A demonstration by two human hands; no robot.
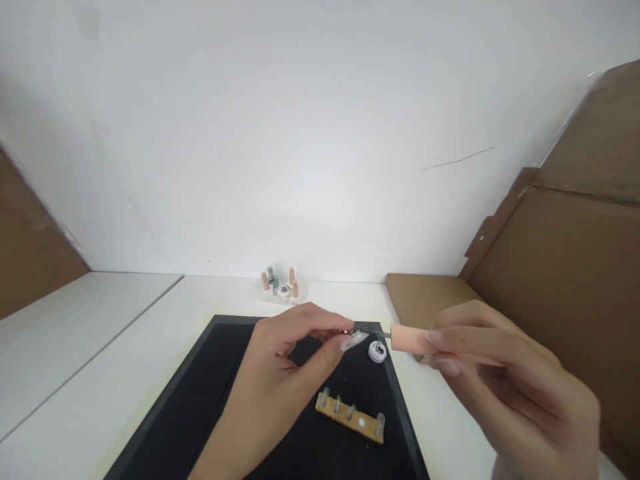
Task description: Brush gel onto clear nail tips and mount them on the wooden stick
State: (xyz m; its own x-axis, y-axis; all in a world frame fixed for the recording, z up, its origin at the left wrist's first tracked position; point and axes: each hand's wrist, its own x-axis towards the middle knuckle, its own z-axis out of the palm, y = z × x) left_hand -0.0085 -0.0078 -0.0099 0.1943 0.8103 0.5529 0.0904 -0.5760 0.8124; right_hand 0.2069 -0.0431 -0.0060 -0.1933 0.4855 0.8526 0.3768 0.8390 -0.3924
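My left hand point(295, 360) is closed in a pinch, thumb against forefinger, above the black mat point(200, 387). A clear false nail tip point(355, 341) juts out from its fingertips, with a small shiny metal bit beside it. My right hand point(515, 380) grips the peach handle of a nail polish brush point(413, 339). The brush's thin stem points left, with its end close to the nail tip; I cannot tell whether they touch. Below, a yellow-brown strip point(350, 418) on the mat bears several clear nail tips on posts and a white dot.
A small round white pot point(377, 351) sits near the mat's right edge. Behind the mat, a clear holder point(280, 297) contains several polish bottles with peach and grey-green caps. A cardboard box point(425, 293) lies at the back right, and brown cardboard panels point(575, 267) stand on the right.
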